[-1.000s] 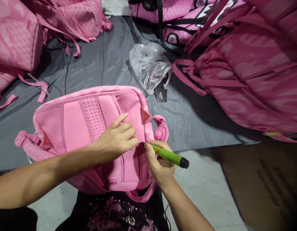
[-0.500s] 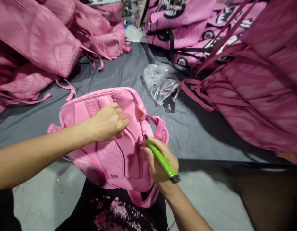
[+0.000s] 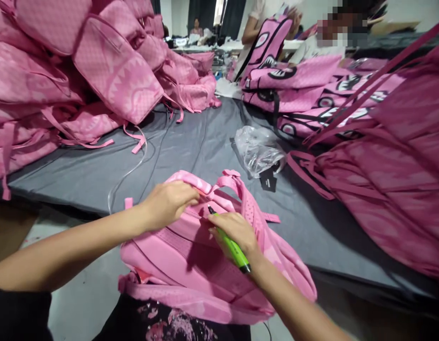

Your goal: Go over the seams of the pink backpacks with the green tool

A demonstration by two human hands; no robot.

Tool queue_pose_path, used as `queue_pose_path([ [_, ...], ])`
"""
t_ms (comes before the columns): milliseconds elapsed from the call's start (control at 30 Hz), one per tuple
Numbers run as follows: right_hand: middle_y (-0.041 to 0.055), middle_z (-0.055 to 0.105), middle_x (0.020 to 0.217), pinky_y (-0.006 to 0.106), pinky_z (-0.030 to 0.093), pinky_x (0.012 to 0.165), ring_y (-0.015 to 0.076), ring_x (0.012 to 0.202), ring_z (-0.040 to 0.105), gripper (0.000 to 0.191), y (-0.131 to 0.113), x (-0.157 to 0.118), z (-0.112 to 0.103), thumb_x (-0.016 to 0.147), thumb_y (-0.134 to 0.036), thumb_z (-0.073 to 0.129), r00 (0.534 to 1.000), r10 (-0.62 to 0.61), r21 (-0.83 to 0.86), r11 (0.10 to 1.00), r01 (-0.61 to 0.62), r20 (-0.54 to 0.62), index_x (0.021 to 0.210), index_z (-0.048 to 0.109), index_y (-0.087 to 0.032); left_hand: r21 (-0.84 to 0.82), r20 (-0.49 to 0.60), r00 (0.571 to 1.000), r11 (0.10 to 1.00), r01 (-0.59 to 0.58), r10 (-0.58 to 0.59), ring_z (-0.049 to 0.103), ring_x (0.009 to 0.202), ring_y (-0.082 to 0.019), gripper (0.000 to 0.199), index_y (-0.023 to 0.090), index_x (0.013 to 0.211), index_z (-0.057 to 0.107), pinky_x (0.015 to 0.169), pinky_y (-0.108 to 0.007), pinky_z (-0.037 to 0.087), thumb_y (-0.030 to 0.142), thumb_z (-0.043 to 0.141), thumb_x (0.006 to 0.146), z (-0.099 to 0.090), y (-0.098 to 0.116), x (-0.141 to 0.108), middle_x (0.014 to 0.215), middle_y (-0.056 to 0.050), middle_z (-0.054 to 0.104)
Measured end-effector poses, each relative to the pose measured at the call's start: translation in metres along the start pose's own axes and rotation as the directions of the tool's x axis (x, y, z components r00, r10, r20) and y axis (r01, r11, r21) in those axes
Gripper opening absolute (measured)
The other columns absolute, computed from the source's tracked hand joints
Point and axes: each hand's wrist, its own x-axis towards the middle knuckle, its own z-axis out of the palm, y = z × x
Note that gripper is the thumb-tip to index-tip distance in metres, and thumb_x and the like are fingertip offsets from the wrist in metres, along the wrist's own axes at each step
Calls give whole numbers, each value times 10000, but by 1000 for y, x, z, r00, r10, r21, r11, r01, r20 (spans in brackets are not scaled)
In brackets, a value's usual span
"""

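Taking twelve o'clock as straight ahead of the seated person, a heap of pink shark-print fabric backpacks (image 3: pixel 116 71) lay at ten to eleven on the grey-covered counter (image 3: pixel 184 142). A thin clear tube (image 3: pixel 125 176) curved down from it. The left hand (image 3: pixel 197 191) had its fingers closed on the rim of a soft pink fabric backpack (image 3: pixel 191 241), beside a strap. That backpack lay tilted at six o'clock, across the black-clad lap and the counter's near edge. The right hand (image 3: pixel 211 222) grasped a green marker with black ends (image 3: pixel 233 246), its tip towards eleven, near the left fingertips; I could not tell whether it touched the fabric. Towards one o'clock sat a crumpled clear plastic bag (image 3: pixel 257 149) beside a black card tag (image 3: pixel 268 182), with pink-and-black patterned bags (image 3: pixel 297 97) beyond. Large pink bags (image 3: pixel 393 166) filled two to three o'clock.
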Motion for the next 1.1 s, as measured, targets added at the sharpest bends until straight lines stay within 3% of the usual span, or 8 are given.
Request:
queue_pose_path([
  [67, 31, 729, 863, 306, 499, 699, 157, 782, 665, 324, -5, -9, 6, 914, -110, 592, 1000, 5, -24, 1000, -6, -23, 1228, 586, -189, 204, -128, 988, 978, -54, 81, 432, 1359, -297, 455, 222, 1357, 552, 1093, -477, 345, 298, 616, 913, -1, -11, 9, 1444, -126, 529],
  [167, 22, 713, 840, 323, 485, 708, 163, 785, 651, 347, -16, -16, 11, 890, -76, 607, 997, 70, -11, 997, -71, -25, 1210, 598, -210, 333, 13, 997, 940, -71, 71, 254, 1445, -405, 994, 214, 1536, 283, 1136, -605, 220, 447, 810, 727, 4, -21, 37, 1571, -176, 337],
  [333, 26, 694, 826, 349, 512, 735, 179, 784, 645, 340, -13, -29, 7, 864, -58, 606, 986, 157, 58, 985, -161, 62, 1167, 619, -211, 358, 208, 977, 933, -33, -45, 500, 1237, -351, 972, 194, 1519, 321, 1087, -556, 310, 468, 802, 721, 38, -35, 85, 1418, -165, 518],
  [467, 72, 731, 982, 396, 545, 789, 223, 899, 682, 330, 12, -30, -4, 913, -234, 608, 960, 241, 140, 955, -261, 146, 1241, 581, -214, 373, 181, 982, 920, -125, 60, 314, 1414, -372, 1157, 156, 1573, 94, 1156, -624, 165, 563, 768, 726, 50, -36, 89, 1563, -213, 326],
  [600, 67, 744, 951, 388, 566, 753, 229, 871, 709, 389, 28, -31, -2, 930, -277, 540, 930, 351, 224, 903, -366, 104, 1313, 500, -219, 406, 186, 976, 896, -178, 110, 158, 1487, -406, 1355, 189, 1577, -5, 1153, -688, 92, 647, 816, 600, 54, -30, 84, 1634, -225, 117],
  [767, 46, 728, 878, 354, 572, 698, 202, 770, 704, 284, 32, -31, -1, 857, -177, 586, 925, 370, 171, 909, -380, 88, 1135, 558, -226, 438, 205, 978, 890, -128, 40, 201, 1475, -422, 1310, 219, 1577, -30, 1139, -709, 125, 604, 812, 649, 68, -28, 88, 1638, -232, 62],
  [933, 78, 732, 975, 389, 571, 798, 217, 905, 700, 355, 33, -29, -10, 818, -118, 603, 962, 218, 225, 941, -252, 166, 1162, 595, -203, 393, 216, 936, 853, -343, 277, 121, 1509, -368, 1019, 373, 1559, -60, 1151, -690, 93, 324, 679, 859, 81, -20, 95, 1668, -101, -3],
  [1100, 97, 727, 979, 431, 560, 796, 242, 930, 683, 400, 31, -36, -9, 776, -112, 610, 971, 186, 229, 949, -217, 150, 1168, 598, -188, 353, 261, 950, 899, -261, 173, 449, 1312, -393, 1109, 296, 1574, -31, 1068, -556, 337, 354, 755, 793, 85, -13, 102, 1649, -193, 57],
])
